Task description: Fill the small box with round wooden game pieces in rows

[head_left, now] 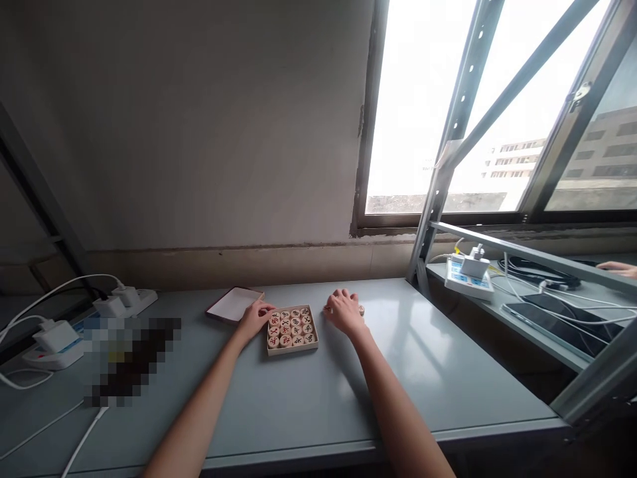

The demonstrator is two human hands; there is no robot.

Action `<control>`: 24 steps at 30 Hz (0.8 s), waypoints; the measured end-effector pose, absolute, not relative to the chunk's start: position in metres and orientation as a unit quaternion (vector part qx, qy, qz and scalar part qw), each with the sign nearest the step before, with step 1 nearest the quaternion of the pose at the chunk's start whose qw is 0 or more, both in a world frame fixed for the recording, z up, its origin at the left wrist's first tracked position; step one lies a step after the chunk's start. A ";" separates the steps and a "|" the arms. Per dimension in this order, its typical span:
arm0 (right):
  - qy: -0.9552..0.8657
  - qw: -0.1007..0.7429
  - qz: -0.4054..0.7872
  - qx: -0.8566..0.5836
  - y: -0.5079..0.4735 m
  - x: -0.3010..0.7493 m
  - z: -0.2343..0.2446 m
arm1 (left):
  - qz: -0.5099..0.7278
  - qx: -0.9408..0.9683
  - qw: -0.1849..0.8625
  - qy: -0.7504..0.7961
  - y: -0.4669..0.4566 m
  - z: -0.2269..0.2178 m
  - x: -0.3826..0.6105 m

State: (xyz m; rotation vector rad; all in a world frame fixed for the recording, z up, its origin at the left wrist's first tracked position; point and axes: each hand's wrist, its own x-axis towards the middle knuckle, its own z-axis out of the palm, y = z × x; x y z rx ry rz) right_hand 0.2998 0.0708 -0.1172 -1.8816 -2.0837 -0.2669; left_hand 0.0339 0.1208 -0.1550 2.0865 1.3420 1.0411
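Note:
A shallow open box [293,351] of round wooden Chinese chess pieces [296,330] lies on the grey table. Red and black characters mark the pieces, which stand in rows inside. My left hand [254,320] grips the box's left side near its far corner, fingers closed at the rim. To the right of the box, my right hand [343,312] is palm down with bent fingers over more pieces on the table. One loose piece [361,310] shows beside it; the hand covers most of what is under it. The box lid [235,304] lies inside up behind my left hand.
Power strips with chargers [60,336] and white cables sit at the left, near a blurred patch. A metal rack post [438,179] rises at the right. Beyond it are another power strip [468,277], dark devices [562,318] and another person's hand [617,268].

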 end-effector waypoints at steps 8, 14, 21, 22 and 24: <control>-0.792 0.219 -0.040 -0.569 0.066 0.284 -0.107 | 0.355 0.758 0.194 0.512 0.112 -0.149 0.039; -0.893 0.217 0.050 -0.391 0.051 0.235 -0.114 | 0.386 0.753 0.199 0.495 0.111 -0.150 0.042; -0.875 0.236 0.040 -0.421 0.051 0.240 -0.109 | 0.382 0.762 0.191 0.487 0.115 -0.151 0.044; -0.867 0.235 0.031 -0.438 0.051 0.243 -0.106 | 0.377 0.765 0.192 0.485 0.116 -0.151 0.043; -0.846 0.233 0.012 -0.480 0.052 0.253 -0.100 | 0.369 0.770 0.198 0.483 0.116 -0.149 0.043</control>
